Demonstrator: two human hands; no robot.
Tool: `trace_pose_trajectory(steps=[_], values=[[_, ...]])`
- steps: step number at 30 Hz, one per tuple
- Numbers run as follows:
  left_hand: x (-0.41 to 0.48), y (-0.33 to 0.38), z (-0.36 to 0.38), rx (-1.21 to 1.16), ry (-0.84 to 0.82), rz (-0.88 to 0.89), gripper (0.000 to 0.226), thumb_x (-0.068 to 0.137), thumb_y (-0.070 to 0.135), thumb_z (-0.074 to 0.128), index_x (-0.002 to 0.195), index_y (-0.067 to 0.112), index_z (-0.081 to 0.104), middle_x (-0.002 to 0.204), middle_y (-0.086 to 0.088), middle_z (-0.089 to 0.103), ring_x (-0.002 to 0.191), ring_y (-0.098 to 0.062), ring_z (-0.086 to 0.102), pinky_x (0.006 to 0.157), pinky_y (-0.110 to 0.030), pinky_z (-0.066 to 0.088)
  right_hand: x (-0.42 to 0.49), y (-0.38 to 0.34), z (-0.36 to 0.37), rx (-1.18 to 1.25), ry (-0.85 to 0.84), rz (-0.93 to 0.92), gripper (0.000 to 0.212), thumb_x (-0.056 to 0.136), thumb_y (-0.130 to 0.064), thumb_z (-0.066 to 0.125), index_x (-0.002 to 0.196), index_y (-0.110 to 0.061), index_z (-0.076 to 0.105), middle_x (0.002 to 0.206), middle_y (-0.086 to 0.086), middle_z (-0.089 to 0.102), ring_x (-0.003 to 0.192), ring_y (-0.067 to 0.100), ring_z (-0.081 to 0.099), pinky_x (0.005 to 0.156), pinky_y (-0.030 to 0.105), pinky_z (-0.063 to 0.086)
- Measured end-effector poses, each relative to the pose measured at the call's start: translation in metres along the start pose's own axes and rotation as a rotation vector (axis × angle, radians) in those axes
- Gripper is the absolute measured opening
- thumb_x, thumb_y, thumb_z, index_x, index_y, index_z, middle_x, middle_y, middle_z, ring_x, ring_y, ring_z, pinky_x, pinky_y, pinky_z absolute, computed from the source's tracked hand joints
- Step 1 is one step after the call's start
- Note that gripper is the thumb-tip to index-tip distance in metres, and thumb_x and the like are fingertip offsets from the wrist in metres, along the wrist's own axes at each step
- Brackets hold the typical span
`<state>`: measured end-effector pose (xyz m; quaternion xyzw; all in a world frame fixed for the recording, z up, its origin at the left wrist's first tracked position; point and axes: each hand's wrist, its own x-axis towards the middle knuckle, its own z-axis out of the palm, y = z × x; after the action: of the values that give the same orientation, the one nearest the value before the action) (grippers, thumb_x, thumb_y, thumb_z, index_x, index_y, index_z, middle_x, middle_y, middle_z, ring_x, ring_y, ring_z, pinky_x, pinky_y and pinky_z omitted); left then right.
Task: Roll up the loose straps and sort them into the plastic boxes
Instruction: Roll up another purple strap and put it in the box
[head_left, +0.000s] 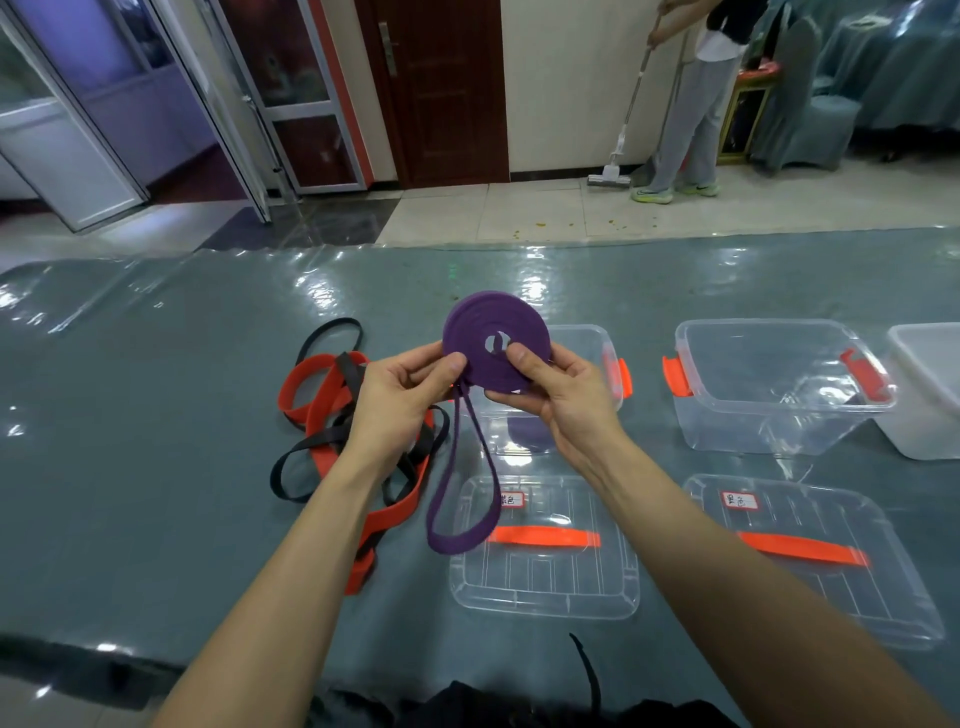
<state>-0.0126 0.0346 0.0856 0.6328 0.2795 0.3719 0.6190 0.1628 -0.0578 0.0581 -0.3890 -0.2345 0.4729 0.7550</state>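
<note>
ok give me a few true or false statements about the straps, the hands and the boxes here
The left hand and right hand both grip the purple rolled strap coil: true.
The purple strap is fully rolled: false, a loose purple loop hangs below the coil.
Tangled red and black flat straps lie on the grey-green table, left of the boxes: true.
The right-hand clear plastic box has its lid on: false, its clear lid with orange handle lies flat in front of it.

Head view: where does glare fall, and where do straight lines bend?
Head view: white glare patches dot the glossy table cover along its far side; wide-angle distortion bows its far edge and tilts the glass door; the purple strap is sharp.
</note>
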Motion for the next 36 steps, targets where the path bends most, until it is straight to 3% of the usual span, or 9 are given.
trace_pose_trajectory(steps=[4, 8, 10, 14, 19, 24, 28, 31, 36], values=[[0.003, 0.007, -0.011, 0.063, -0.055, -0.015, 0.025, 0.092, 0.018, 0.082, 0.115, 0.007, 0.082, 0.106, -0.013, 0.084, 0.093, -0.020, 0.083, 0.082, -0.026, 0.065, -0.002, 0.000, -0.007, -0.035, -0.083, 0.103, 0.055, 0.079, -0.022, 0.088, 0.125, 0.004, 0.071, 0.121, 0.022, 0.077, 0.110, 0.039, 0.077, 0.085, 0.045, 0.066], [0.007, 0.021, -0.032, 0.239, -0.138, -0.039, 0.018, 0.089, 0.022, 0.087, 0.107, 0.016, 0.087, 0.100, -0.011, 0.085, 0.092, -0.024, 0.084, 0.080, -0.024, 0.064, 0.004, -0.026, -0.009, -0.433, -0.206, 0.064, 0.053, 0.079, -0.035, 0.087, 0.126, -0.014, 0.074, 0.114, 0.009, 0.082, 0.104, 0.023, 0.079, 0.087, 0.033, 0.063], [0.010, 0.031, -0.039, 0.324, -0.242, -0.088, 0.021, 0.086, 0.023, 0.090, 0.105, 0.018, 0.087, 0.098, -0.011, 0.085, 0.090, -0.023, 0.083, 0.078, -0.025, 0.064, 0.011, -0.038, -0.003, -0.520, -0.231, -0.004, 0.041, 0.087, -0.036, 0.084, 0.126, -0.025, 0.075, 0.111, 0.005, 0.082, 0.102, 0.017, 0.078, 0.090, 0.033, 0.063], [0.012, 0.048, -0.044, 0.503, -0.385, -0.114, 0.027, 0.080, 0.026, 0.093, 0.105, 0.016, 0.087, 0.092, -0.010, 0.085, 0.084, -0.023, 0.083, 0.079, -0.029, 0.067, 0.020, -0.046, 0.008, -0.702, -0.339, 0.017, 0.007, 0.093, -0.029, 0.083, 0.099, -0.025, 0.085, 0.099, 0.008, 0.083, 0.093, 0.016, 0.078, 0.091, 0.037, 0.062], [0.010, 0.054, -0.046, 0.571, -0.406, -0.098, 0.022, 0.082, 0.016, 0.093, 0.102, 0.011, 0.087, 0.085, -0.010, 0.084, 0.076, -0.016, 0.081, 0.072, -0.024, 0.064, 0.021, -0.049, 0.009, -0.835, -0.396, 0.044, 0.036, 0.074, -0.041, 0.097, 0.100, -0.022, 0.083, 0.099, 0.015, 0.081, 0.091, 0.018, 0.076, 0.088, 0.038, 0.061], [0.014, 0.057, -0.049, 0.609, -0.419, -0.075, 0.024, 0.080, 0.020, 0.095, 0.101, 0.013, 0.088, 0.084, -0.010, 0.084, 0.074, -0.016, 0.080, 0.069, -0.023, 0.062, 0.019, -0.047, 0.017, -0.889, -0.400, -0.023, 0.038, 0.073, -0.036, 0.095, 0.100, -0.014, 0.082, 0.096, 0.019, 0.080, 0.085, 0.017, 0.075, 0.085, 0.035, 0.061], [0.016, 0.059, -0.050, 0.634, -0.416, -0.042, 0.027, 0.076, 0.031, 0.095, 0.100, 0.019, 0.088, 0.082, -0.005, 0.084, 0.074, -0.014, 0.081, 0.068, -0.019, 0.059, 0.017, -0.050, 0.016, -0.894, -0.385, -0.057, 0.033, 0.073, -0.037, 0.097, 0.096, -0.020, 0.082, 0.090, 0.007, 0.082, 0.085, 0.017, 0.079, 0.079, 0.030, 0.062], [0.020, 0.058, -0.051, 0.680, -0.408, -0.021, 0.022, 0.079, 0.026, 0.097, 0.099, 0.020, 0.088, 0.081, -0.004, 0.084, 0.075, -0.017, 0.082, 0.071, -0.024, 0.062, 0.016, -0.050, 0.018, -0.970, -0.356, -0.088, 0.041, 0.065, -0.041, 0.101, 0.094, -0.021, 0.079, 0.090, 0.002, 0.081, 0.083, 0.015, 0.078, 0.081, 0.035, 0.064], [0.023, 0.064, -0.049, 0.810, -0.434, 0.005, 0.018, 0.081, 0.024, 0.097, 0.098, 0.024, 0.088, 0.079, 0.000, 0.084, 0.076, -0.022, 0.082, 0.075, -0.032, 0.065, 0.012, -0.053, 0.023, -1.170, -0.370, -0.136, 0.037, 0.072, -0.038, 0.099, 0.094, -0.019, 0.076, 0.087, 0.003, 0.078, 0.083, 0.026, 0.076, 0.085, 0.047, 0.064]])
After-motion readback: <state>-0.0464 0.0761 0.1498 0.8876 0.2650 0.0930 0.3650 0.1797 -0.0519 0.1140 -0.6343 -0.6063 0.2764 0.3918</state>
